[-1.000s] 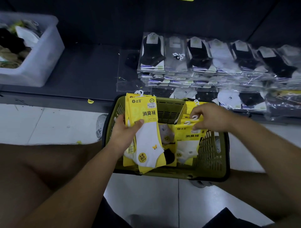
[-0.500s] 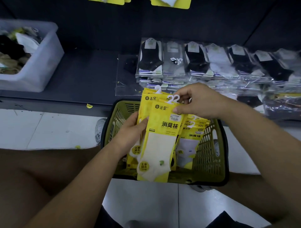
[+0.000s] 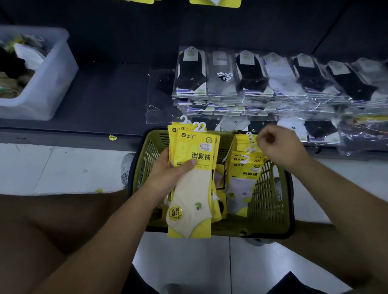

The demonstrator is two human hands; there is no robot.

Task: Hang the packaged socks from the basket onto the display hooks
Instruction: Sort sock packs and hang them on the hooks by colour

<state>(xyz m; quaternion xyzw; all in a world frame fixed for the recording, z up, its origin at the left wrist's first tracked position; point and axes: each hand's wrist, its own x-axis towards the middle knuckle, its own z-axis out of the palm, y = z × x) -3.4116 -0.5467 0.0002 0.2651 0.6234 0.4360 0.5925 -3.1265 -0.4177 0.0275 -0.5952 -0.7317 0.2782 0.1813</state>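
Note:
A green plastic basket (image 3: 270,201) stands on the white floor between my knees. My left hand (image 3: 168,174) grips a small stack of yellow sock packs (image 3: 194,184) over the basket's left half, cream sock in front, white hangers up. More yellow sock packs (image 3: 244,167) stand upright in the basket's right half. My right hand (image 3: 279,147) hovers over their white hangers with fingers curled and nothing visibly in it. Yellow packs (image 3: 215,2) hang at the top edge; the hooks themselves are out of view.
Stacks of clear-wrapped black, grey and white socks (image 3: 273,84) lie on the dark low shelf (image 3: 105,94) behind the basket. A translucent bin (image 3: 48,79) with loose items sits at the shelf's left. My bare knees flank the basket.
My right hand let go of the cream-sock pack, which now lies on the stack in my left hand, and moved right and down to the packs in the basket.

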